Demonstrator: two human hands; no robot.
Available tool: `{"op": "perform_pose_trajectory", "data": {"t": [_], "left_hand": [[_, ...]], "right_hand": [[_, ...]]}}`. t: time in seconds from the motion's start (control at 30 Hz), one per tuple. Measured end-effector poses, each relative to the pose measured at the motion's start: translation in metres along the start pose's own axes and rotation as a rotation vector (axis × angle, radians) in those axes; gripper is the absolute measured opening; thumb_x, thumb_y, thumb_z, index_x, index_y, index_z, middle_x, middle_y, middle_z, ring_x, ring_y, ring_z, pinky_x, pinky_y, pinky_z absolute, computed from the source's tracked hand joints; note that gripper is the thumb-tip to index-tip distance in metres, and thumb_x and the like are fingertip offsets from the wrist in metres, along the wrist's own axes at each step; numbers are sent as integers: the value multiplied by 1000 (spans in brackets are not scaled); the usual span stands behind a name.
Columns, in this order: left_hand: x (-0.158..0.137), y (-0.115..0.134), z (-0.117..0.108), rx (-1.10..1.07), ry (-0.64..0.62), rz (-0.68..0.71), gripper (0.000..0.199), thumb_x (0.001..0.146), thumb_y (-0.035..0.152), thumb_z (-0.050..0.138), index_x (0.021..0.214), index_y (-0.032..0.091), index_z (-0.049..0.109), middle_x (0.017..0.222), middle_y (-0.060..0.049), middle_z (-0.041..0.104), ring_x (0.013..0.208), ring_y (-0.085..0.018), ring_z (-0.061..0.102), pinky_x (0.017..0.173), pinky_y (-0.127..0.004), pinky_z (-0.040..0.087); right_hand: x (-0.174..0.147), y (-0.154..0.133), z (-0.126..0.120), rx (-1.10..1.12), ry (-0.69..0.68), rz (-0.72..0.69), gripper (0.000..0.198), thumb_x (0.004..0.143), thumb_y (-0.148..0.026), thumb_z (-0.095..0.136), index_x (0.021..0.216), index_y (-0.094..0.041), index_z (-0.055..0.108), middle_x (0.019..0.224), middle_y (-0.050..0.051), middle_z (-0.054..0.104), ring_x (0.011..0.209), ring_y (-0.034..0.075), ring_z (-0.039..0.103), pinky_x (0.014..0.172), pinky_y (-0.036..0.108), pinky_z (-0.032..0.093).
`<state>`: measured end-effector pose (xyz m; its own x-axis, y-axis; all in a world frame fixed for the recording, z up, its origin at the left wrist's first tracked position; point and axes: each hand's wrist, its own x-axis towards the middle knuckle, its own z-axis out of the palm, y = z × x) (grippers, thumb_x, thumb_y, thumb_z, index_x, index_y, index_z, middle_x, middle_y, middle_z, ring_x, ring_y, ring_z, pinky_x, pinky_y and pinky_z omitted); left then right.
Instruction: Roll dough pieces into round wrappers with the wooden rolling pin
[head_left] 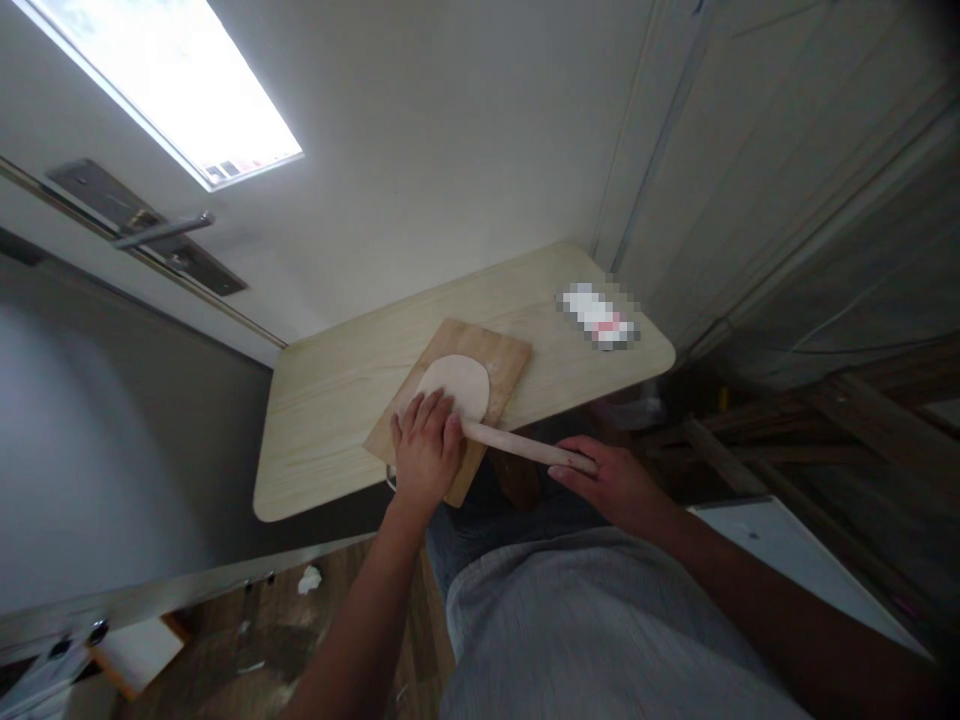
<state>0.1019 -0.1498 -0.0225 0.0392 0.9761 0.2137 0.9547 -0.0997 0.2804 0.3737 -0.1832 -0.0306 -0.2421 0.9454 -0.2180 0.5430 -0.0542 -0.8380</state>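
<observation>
A flat, roughly round sheet of dough (pixel 461 380) lies on a wooden cutting board (pixel 514 350). My left hand (pixel 429 445) rests on the near-left part of the dough, palm down, fingers stretched out and slightly apart. From beside its thumb, a pale wooden rolling pin (pixel 517 443) runs to the right, past the board's edge. Whether the pin's left end reaches under my left palm is hidden. My right hand (pixel 611 485) is closed around the pin's right end, off the table's front edge.
The board sits at the front edge of a light wood table (pixel 322 430). A pixelated white and red item (pixel 598 315) is at the table's right. Behind stands a door with a metal handle (pixel 165 230). A white panel (pixel 795 560) lies at my right.
</observation>
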Motion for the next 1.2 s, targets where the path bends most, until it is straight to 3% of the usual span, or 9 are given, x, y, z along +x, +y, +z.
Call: {"op": "perform_pose_trajectory", "data": {"t": [0.3, 0.57, 0.77, 0.93, 1.2], "left_hand": [[-20, -4, -3, -107, 79, -58, 30, 101, 38, 43, 118, 27, 64, 135, -6, 65, 135, -27, 49, 119, -56, 23], [-1, -1, -5, -43, 64, -28, 34, 100, 42, 45, 124, 29, 65, 136, -5, 64, 135, -28, 47, 116, -56, 27], [11, 4, 0, -42, 27, -40, 35, 100, 46, 42, 118, 32, 69, 140, -5, 61, 135, -29, 47, 116, -58, 25], [17, 3, 3, -72, 38, -1, 35, 100, 47, 44, 114, 31, 72, 138, -4, 62, 134, -28, 48, 114, -54, 31], [26, -3, 1, -128, 7, 25, 33, 98, 46, 49, 102, 30, 77, 134, -2, 66, 133, -26, 51, 114, -51, 34]], "right_hand": [[5, -7, -2, 29, -18, -91, 32, 89, -48, 61, 107, -22, 67, 93, 4, 73, 81, 19, 66, 72, 30, 48], [17, -11, 6, 18, 35, -127, 31, 90, -47, 59, 108, -23, 68, 98, 5, 74, 85, 20, 67, 76, 31, 50], [19, -6, 5, 42, 27, -112, 32, 90, -47, 59, 108, -22, 67, 97, 4, 74, 85, 20, 67, 76, 30, 49], [18, -1, 4, 36, 12, -84, 35, 91, -50, 57, 109, -22, 67, 90, 4, 73, 78, 19, 66, 69, 30, 48], [18, 3, 1, 34, 23, -87, 38, 91, -53, 57, 109, -22, 66, 95, 5, 74, 84, 21, 67, 73, 31, 48]]}}
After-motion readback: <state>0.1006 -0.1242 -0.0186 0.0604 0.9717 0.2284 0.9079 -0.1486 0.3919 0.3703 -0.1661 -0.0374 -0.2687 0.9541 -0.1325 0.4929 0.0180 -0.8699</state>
